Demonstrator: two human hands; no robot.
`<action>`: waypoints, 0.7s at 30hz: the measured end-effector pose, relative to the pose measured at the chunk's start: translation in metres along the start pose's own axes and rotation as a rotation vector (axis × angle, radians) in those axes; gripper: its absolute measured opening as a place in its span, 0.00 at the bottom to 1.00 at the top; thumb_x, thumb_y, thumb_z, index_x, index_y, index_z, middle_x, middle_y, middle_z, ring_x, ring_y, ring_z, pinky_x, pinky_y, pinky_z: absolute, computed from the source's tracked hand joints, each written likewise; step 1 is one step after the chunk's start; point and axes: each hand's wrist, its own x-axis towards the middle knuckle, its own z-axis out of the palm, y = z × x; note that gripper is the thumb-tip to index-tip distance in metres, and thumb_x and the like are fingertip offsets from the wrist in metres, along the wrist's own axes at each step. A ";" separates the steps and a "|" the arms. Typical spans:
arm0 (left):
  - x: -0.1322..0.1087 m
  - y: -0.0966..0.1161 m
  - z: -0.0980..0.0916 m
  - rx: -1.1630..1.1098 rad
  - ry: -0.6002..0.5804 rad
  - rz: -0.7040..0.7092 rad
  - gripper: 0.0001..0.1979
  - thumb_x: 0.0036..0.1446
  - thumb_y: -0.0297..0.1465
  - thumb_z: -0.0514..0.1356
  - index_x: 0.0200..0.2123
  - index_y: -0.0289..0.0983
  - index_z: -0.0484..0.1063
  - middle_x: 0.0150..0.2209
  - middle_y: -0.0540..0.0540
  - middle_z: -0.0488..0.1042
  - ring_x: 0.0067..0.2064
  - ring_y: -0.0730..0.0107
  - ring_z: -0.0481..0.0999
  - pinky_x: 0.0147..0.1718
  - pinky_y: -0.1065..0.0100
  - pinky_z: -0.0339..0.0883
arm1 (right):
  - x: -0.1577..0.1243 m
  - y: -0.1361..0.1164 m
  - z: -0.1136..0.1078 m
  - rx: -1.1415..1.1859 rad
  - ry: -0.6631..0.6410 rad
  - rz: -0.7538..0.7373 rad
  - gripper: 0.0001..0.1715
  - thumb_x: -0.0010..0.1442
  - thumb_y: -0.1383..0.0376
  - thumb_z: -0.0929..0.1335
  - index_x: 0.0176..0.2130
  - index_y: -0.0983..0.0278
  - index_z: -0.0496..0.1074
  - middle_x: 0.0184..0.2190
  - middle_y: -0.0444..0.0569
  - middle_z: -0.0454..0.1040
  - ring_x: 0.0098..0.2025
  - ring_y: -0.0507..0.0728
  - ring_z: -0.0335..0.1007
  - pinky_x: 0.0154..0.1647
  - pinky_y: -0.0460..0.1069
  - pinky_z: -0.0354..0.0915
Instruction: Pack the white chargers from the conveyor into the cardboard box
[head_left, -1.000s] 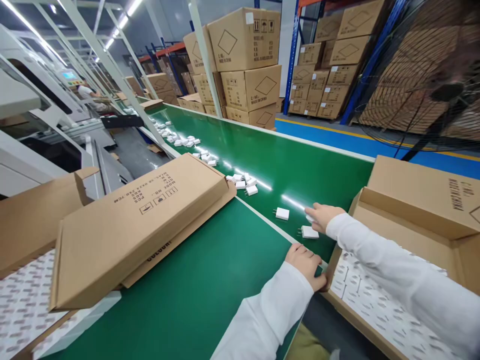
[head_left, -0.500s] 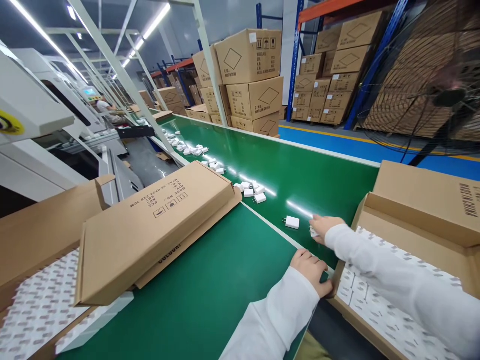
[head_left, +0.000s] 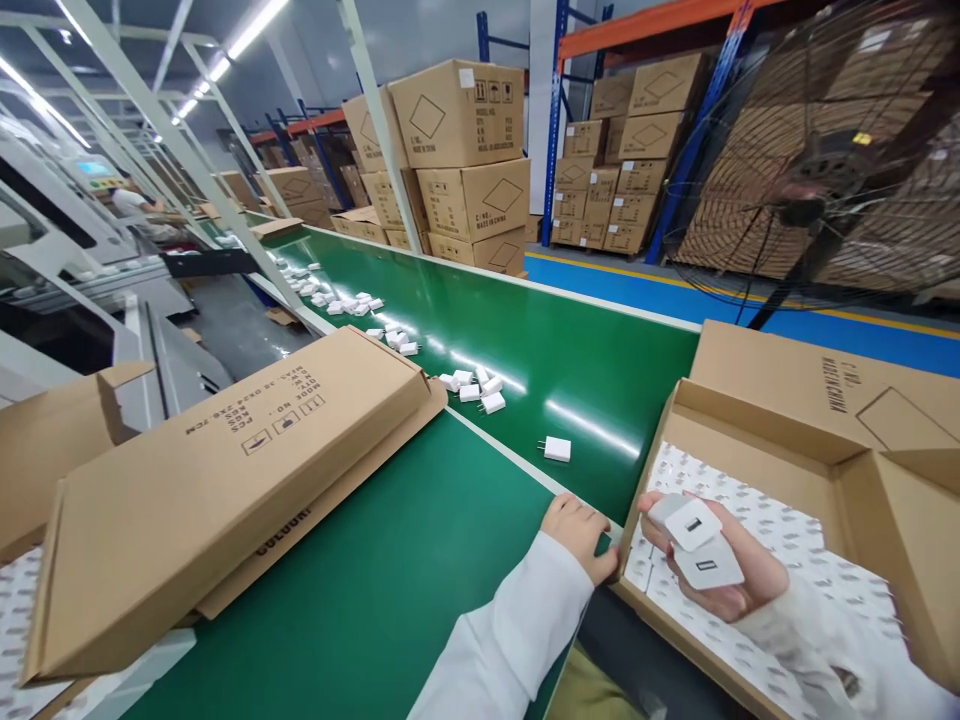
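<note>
My right hand [head_left: 731, 580] is turned palm up over the open cardboard box [head_left: 885, 500] at the right, holding two white chargers [head_left: 696, 545] stacked in its fingers. Inside that box lies a layer of white chargers [head_left: 757, 520] packed side by side. My left hand [head_left: 579, 533] rests with curled fingers on the edge of the green conveyor belt [head_left: 570, 350], beside the box's near corner. One loose white charger [head_left: 556, 449] lies on the belt just beyond my left hand. A cluster of several more chargers [head_left: 474, 385] lies farther up the belt.
Flattened cardboard boxes [head_left: 225, 470] lie on the green table at the left, over trays of white parts [head_left: 19, 620]. Stacked cartons [head_left: 465, 150] stand behind the belt. A large fan [head_left: 810, 170] is at the upper right. A person [head_left: 135, 203] works far up the line.
My right hand picked two chargers off the belt and drew back over the open box, turning palm up. The left hand stayed at the belt's edge.
</note>
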 end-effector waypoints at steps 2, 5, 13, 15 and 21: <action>0.000 0.000 0.000 0.008 0.004 0.013 0.09 0.41 0.35 0.60 0.28 0.39 0.72 0.27 0.48 0.74 0.34 0.65 0.69 0.44 0.62 0.59 | -0.004 0.002 0.002 0.047 -0.069 0.008 0.16 0.52 0.52 0.63 0.34 0.58 0.72 0.22 0.41 0.68 0.06 0.41 0.52 0.03 0.37 0.48; -0.001 0.000 0.001 0.030 0.016 0.021 0.08 0.41 0.35 0.60 0.28 0.39 0.71 0.27 0.48 0.73 0.34 0.65 0.69 0.44 0.62 0.59 | -0.008 -0.002 0.003 0.074 -0.192 0.027 0.15 0.53 0.52 0.63 0.34 0.58 0.71 0.22 0.41 0.68 0.07 0.43 0.55 0.03 0.36 0.50; -0.002 0.003 -0.003 0.050 0.013 0.036 0.06 0.45 0.34 0.58 0.28 0.39 0.70 0.26 0.49 0.71 0.34 0.66 0.68 0.46 0.61 0.58 | -0.021 -0.001 0.000 0.112 -0.229 -0.013 0.15 0.54 0.53 0.62 0.37 0.57 0.70 0.25 0.43 0.71 0.09 0.44 0.60 0.04 0.35 0.51; -0.001 0.004 -0.005 0.046 0.002 0.039 0.05 0.45 0.33 0.58 0.28 0.40 0.70 0.27 0.49 0.71 0.34 0.66 0.68 0.46 0.61 0.58 | -0.025 -0.004 -0.002 0.102 -0.194 -0.015 0.16 0.52 0.51 0.63 0.36 0.58 0.69 0.23 0.42 0.70 0.07 0.44 0.59 0.03 0.35 0.48; 0.001 0.007 -0.009 0.042 -0.007 0.049 0.05 0.46 0.30 0.56 0.29 0.40 0.69 0.28 0.50 0.71 0.34 0.66 0.68 0.47 0.59 0.57 | -0.050 -0.055 -0.078 -0.804 0.403 -0.103 0.27 0.57 0.47 0.51 0.45 0.60 0.60 0.23 0.47 0.71 0.17 0.54 0.68 0.12 0.45 0.61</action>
